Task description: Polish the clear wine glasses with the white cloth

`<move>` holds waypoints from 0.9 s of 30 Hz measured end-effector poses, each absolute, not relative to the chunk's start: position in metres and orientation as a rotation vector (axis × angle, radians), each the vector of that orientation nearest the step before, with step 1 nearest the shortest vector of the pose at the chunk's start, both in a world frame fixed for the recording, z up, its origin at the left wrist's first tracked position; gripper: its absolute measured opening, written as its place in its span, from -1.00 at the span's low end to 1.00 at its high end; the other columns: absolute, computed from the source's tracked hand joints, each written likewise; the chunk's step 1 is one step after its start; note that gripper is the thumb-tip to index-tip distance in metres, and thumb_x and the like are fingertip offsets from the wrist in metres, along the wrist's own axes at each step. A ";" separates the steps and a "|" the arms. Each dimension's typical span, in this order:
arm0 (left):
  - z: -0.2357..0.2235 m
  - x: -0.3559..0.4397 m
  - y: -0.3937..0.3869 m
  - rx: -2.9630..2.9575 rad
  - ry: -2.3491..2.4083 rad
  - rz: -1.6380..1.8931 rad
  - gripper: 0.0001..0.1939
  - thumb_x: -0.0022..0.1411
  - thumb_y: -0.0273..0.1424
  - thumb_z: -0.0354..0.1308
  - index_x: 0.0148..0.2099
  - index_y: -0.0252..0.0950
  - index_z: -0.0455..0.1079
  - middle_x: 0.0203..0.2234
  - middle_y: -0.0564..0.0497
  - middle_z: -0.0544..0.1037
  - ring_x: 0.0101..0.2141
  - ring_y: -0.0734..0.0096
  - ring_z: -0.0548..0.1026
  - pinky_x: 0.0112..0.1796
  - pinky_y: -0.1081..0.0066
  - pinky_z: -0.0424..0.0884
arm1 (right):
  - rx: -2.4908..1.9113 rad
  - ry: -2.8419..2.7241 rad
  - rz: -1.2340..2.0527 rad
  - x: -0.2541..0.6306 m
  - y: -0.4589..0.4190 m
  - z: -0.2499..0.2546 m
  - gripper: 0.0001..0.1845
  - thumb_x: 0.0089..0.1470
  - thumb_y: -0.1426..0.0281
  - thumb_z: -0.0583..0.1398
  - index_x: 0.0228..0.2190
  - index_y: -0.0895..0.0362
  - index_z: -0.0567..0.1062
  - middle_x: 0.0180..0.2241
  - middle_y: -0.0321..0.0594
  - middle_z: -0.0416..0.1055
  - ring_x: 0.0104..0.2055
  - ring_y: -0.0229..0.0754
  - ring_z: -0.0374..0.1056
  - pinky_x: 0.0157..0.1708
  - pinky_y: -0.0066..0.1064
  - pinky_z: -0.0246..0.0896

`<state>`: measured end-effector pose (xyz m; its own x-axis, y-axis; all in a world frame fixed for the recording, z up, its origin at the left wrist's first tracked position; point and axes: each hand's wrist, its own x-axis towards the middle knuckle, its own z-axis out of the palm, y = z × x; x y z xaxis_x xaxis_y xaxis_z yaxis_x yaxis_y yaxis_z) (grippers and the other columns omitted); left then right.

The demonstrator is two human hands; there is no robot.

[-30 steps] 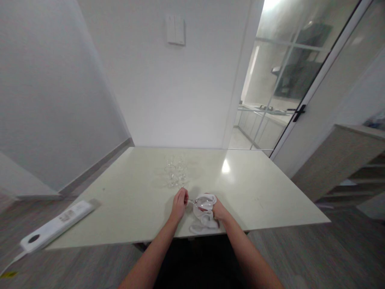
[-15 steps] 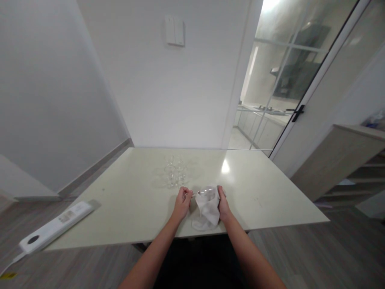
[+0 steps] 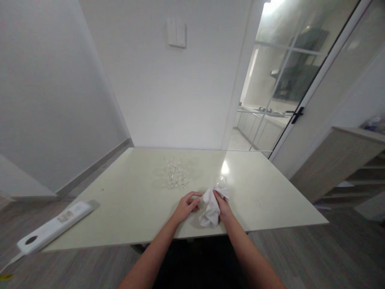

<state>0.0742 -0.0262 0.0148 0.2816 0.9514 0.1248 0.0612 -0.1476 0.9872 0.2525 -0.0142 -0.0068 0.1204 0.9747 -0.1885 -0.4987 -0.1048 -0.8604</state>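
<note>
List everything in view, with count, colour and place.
Glossy cream table: one, cream, against the plain white wall.
Clustered clear glasses: several, count unclear, colourless, table's far half.
Round-rimmed clear glass: one, colourless, just beyond the right hand.
Crumpled white fabric cloth: one, white, in that hand.
Long white corded device: one, white, table's left edge.
White rectangular switch plate: one, white, on the wall.
White-framed glazed door: one, white, right; black handle.
Wooden shelf unit: one, beige-grey, far right.
Wood-look floor: one, grey, around the table.
Left hand: one, bare, left of the cloth.
Right hand: one, bare, gripping the cloth.
</note>
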 end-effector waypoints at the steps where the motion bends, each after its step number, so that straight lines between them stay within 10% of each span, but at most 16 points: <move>1: 0.014 0.074 -0.025 1.439 1.017 1.079 -0.64 0.16 -0.11 0.13 -0.17 -0.30 0.39 -0.44 -0.01 0.50 -0.57 0.48 0.40 -0.56 0.52 0.23 | -1.013 -0.618 1.389 0.254 -0.014 -0.006 -0.50 -0.27 0.12 0.38 -0.29 0.15 0.52 -0.29 -0.14 0.57 -0.25 -0.05 0.48 -0.19 -0.24 0.38; 13: 0.004 0.068 -0.020 1.399 0.755 1.246 -0.38 -0.16 0.07 0.32 -0.23 -0.28 0.26 -0.46 0.09 0.33 -0.48 0.49 0.31 -0.46 0.52 0.20 | -0.877 -1.486 1.528 0.237 -0.038 -0.001 -0.43 -0.18 0.32 0.39 -0.06 0.04 0.48 -0.02 -0.15 0.48 0.02 -0.07 0.39 0.13 -0.13 0.17; 27: 0.009 0.065 -0.017 1.390 0.830 1.271 -0.37 -0.01 0.00 0.24 -0.02 -0.36 0.40 -0.38 -0.03 0.41 -0.44 0.42 0.33 -0.44 0.48 0.24 | -0.926 -1.531 1.476 0.242 -0.031 -0.010 -0.50 -0.13 0.32 0.35 -0.08 0.08 0.48 -0.05 -0.14 0.49 -0.01 -0.04 0.40 0.08 -0.13 0.21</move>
<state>0.0653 -0.0171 0.0093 0.2014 0.9455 0.2559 -0.1458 -0.2294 0.9624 0.2420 -0.0310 -0.0099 -0.4124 0.9092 0.0566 -0.0232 0.0516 -0.9984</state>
